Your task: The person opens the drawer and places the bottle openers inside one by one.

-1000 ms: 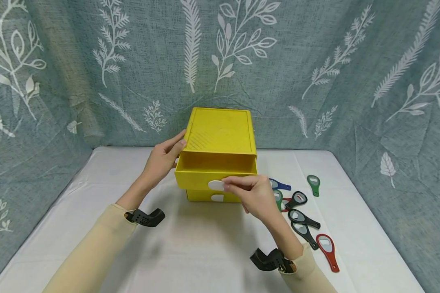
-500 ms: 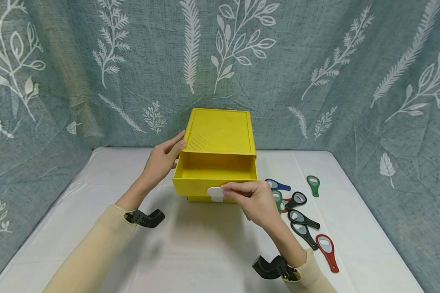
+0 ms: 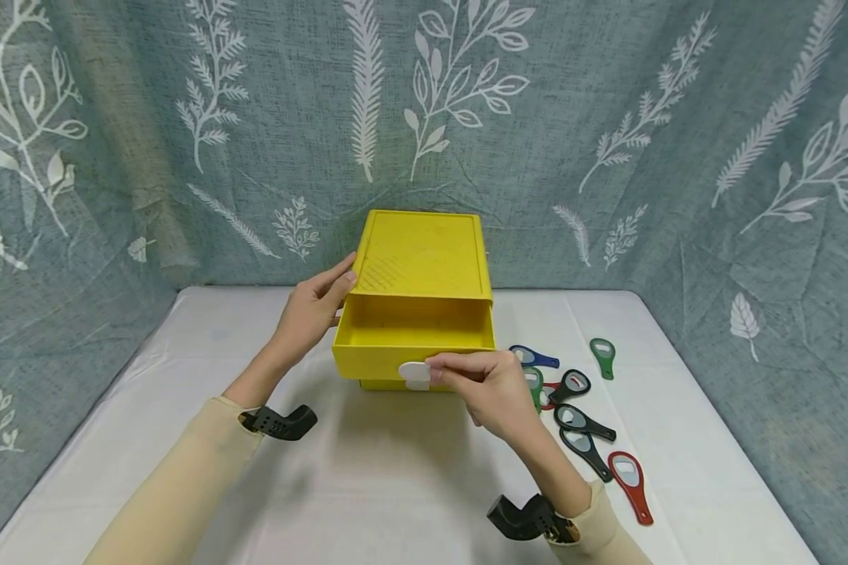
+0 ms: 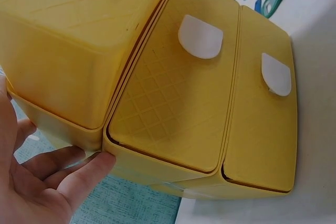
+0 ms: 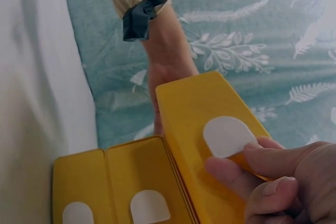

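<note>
A yellow drawer cabinet (image 3: 424, 251) stands in the middle of the table, with its top drawer (image 3: 413, 322) pulled well out. The drawer's inside shows bare yellow walls and floor. My right hand (image 3: 491, 388) pinches the white pull tab (image 5: 228, 136) on that drawer between thumb and fingers. Lower drawers (image 4: 173, 93) with white tabs of their own sit closed beneath it in the left wrist view. Against the cabinet's left side rests my left hand (image 3: 311, 310), its fingers extended along the casing.
Several loop-headed tools, apparently bottle openers, lie right of the cabinet, among them a red one (image 3: 632, 486), a green one (image 3: 604, 357) and a blue one (image 3: 537, 357). A patterned curtain (image 3: 290, 118) hangs behind the white-covered table (image 3: 367, 486).
My right hand has drawn the top drawer further out toward me, mostly in the first half second; since then it has hardly moved. The left hand stays at the cabinet's side.
</note>
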Tool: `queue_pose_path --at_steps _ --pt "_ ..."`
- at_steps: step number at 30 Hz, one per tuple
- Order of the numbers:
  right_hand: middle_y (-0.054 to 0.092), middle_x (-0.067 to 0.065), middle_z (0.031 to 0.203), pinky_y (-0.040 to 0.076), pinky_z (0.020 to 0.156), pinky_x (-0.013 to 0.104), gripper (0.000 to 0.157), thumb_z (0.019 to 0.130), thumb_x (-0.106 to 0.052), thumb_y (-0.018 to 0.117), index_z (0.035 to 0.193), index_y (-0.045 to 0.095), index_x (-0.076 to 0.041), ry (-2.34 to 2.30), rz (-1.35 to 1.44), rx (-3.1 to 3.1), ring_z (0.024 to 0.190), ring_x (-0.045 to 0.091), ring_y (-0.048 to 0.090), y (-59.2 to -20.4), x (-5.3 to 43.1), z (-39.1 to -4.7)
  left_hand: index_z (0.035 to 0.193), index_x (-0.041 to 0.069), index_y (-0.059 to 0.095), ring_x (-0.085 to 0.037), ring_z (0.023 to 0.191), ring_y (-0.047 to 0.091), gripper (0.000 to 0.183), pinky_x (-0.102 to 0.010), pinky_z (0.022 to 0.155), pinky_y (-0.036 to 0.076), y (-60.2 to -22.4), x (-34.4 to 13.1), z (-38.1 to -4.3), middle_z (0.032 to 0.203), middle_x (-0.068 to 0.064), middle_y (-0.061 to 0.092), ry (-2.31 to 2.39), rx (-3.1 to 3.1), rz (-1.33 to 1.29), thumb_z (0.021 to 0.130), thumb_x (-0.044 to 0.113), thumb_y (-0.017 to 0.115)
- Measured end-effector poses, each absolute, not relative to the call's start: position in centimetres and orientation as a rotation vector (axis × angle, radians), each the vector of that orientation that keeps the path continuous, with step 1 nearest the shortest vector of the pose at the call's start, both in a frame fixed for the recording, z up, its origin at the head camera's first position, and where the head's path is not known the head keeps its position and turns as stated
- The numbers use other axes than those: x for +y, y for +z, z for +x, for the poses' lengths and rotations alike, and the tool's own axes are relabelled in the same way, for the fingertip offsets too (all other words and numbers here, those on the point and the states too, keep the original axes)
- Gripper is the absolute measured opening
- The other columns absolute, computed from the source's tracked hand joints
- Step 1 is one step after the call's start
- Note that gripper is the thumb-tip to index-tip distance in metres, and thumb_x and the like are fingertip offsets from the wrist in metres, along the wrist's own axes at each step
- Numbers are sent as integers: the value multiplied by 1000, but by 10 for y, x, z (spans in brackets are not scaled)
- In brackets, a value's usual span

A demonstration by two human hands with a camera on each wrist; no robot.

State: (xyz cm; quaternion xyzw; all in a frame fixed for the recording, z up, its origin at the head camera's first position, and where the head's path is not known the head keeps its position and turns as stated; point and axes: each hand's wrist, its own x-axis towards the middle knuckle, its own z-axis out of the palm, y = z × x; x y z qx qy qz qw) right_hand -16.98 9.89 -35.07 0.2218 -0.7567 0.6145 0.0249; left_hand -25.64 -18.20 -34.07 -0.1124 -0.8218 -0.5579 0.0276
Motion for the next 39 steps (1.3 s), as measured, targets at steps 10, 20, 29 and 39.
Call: queue_pose_path --at_steps 10,20,29,39 --pt "68 2 66 32 32 26 11 90 -11 73 99 80 -9 1871 746 -2305 32 18 36 -354 100 -170 153 35 33 -33 122 55 59 -46 86 55 -340 -181 -252 149 -10 43 -1709 -2524 -363 100 55 48" --pt "72 1 79 40 34 30 15 91 -13 73 104 80 -14 1867 744 -2330 34 28 44 -354 101 -168 151 39 33 -32 121 56 56 -45 87 55 -337 -180 -250 150 -8 42 -1716 -2527 -369 100 56 47" --pt "72 0 79 54 44 35 24 91 -11 72 115 76 -13 1856 829 -2416 48 30 61 -349 117 -163 154 28 33 -34 122 55 54 -47 90 53 -320 -173 -237 148 -13 43 -1738 -2549 -345 104 45 47" --pt "72 -1 88 54 51 26 22 85 1 76 105 77 -9 1307 1074 -2406 64 12 64 -352 196 -177 155 20 33 -37 122 54 54 -47 91 52 -306 -168 -227 149 -16 41 -1718 -2554 -368 105 39 45"
